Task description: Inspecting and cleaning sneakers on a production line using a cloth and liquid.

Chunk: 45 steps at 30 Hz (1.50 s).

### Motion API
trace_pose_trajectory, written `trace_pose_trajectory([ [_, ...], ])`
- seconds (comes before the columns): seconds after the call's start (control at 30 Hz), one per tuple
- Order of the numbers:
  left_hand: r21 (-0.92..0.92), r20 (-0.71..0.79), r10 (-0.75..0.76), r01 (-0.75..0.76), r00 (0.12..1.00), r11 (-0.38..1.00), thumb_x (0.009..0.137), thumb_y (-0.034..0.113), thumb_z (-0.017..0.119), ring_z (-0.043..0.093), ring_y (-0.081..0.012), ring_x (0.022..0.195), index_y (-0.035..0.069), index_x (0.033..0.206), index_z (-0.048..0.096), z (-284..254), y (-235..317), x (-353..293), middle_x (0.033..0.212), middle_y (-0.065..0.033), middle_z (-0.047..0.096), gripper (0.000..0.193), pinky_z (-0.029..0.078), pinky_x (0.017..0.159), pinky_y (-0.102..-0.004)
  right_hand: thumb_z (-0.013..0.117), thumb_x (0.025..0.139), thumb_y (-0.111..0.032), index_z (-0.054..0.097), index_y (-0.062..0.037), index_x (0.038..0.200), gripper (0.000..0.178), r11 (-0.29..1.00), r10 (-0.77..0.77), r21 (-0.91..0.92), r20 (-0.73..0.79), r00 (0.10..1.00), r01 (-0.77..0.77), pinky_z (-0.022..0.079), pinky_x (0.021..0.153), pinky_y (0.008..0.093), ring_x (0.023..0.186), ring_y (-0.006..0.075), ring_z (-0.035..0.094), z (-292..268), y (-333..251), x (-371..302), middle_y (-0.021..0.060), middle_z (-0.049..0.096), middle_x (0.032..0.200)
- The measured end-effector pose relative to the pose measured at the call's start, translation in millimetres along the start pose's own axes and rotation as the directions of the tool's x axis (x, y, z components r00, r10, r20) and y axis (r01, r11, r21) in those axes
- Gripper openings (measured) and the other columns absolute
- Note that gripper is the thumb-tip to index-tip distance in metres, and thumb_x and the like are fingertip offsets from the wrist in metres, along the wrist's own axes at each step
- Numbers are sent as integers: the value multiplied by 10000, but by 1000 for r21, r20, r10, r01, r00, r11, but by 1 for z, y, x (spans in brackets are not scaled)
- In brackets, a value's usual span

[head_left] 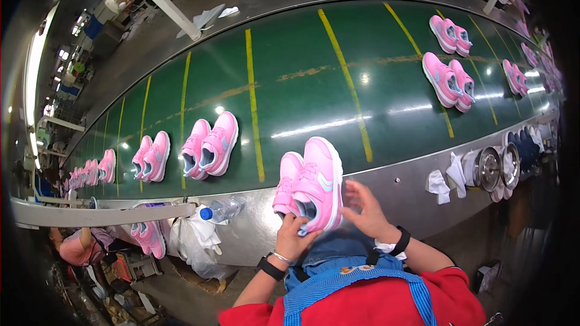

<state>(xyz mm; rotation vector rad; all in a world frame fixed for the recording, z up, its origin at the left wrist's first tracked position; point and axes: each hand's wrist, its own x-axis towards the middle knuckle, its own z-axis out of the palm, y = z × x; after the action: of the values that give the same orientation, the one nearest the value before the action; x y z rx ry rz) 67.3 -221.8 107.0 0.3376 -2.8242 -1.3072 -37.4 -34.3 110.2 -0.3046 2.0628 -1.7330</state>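
Pink pair [308, 184]: in front of the person, across the belt's near edge, toes away, heels toward the body; whether the soles rest on anything, I cannot tell.
Left hand [293, 238]: fingers closed on the heel end, gripping the right shoe's collar; whether they pinch the left shoe too is unclear. A hold there probably leaves the uppers uncovered.
Right hand [366, 212]: fingers spread, gripping nothing, just beside the right shoe's outer side; thumb contact cannot be made out. It looks near enough to steady that side.
Belt [290, 108]: green, crossed by yellow lines [342, 63] that likely set the spacing.
Left pairs [219, 142]: shoes side by side, toes toward the far edge, presumably so mates stay together and heels are easy to reach.
Right pairs [444, 80]: two, one behind the other, toes also far; more beyond.
Ledge [414, 199]: steel; a blue-capped bottle [226, 209] sits off the belt, perhaps so it does not travel. White cloths [438, 186] are at its right edge.
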Motion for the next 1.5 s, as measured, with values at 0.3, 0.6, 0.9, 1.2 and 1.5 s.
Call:
trace_pose_trajectory([
  [0.3, 162, 256, 154, -199, 954, 966, 651, 156, 710, 496, -348, 771, 91, 1090, 492, 34, 10, -47, 891, -192, 478, 494, 419, 670, -420, 736, 664, -112, 161, -28, 1353, 901, 978, 202, 63, -40, 978, -200, 395, 924, 379, 1143, 260, 428, 28, 92, -54, 180, 370, 1266],
  [0.6, -473, 358, -314, 461, 879, 751, 673, 14, 610, 563, -186, 870, -33, 1061, 433, 38, -92, -35, 978, -107, 554, 429, 458, 753, -303, 711, 660, -49, 121, -56, 1376, 928, 923, 301, 224, 87, 950, -313, 375, 949, 354, 1183, 247, 402, 21, 80, -49, 168, 317, 1332],
  [0.9, -393, 199, -183, 249, 963, 885, 731, 89, 647, 550, -230, 1025, 16, 1292, 350, 41, -80, -62, 1116, -148, 560, 639, 452, 836, -313, 678, 733, -79, 140, -70, 1387, 848, 997, 19, 74, 99, 995, -26, 290, 1011, 324, 1233, 227, 352, -1, 61, -70, 147, 308, 1360],
  [1.2, -619, 162, -207, 263, 965, 740, 844, 61, 531, 516, -177, 1066, 40, 1328, 320, 23, -66, -49, 1222, -120, 492, 528, 442, 875, -292, 651, 762, -76, 149, -76, 1390, 804, 998, -66, 15, 63, 996, 66, 307, 999, 312, 1214, 210, 375, -4, 47, -70, 129, 325, 1354],
  [1.5, -883, 231, -318, 335, 920, 329, 812, 82, 567, 486, -233, 1105, 20, 1259, 388, 17, -104, -42, 1215, -142, 483, 486, 394, 925, -329, 661, 758, -115, 249, -78, 1356, 728, 998, -65, 18, -10, 998, 65, 327, 975, 322, 1172, 248, 415, -5, 61, -77, 152, 398, 1276],
])
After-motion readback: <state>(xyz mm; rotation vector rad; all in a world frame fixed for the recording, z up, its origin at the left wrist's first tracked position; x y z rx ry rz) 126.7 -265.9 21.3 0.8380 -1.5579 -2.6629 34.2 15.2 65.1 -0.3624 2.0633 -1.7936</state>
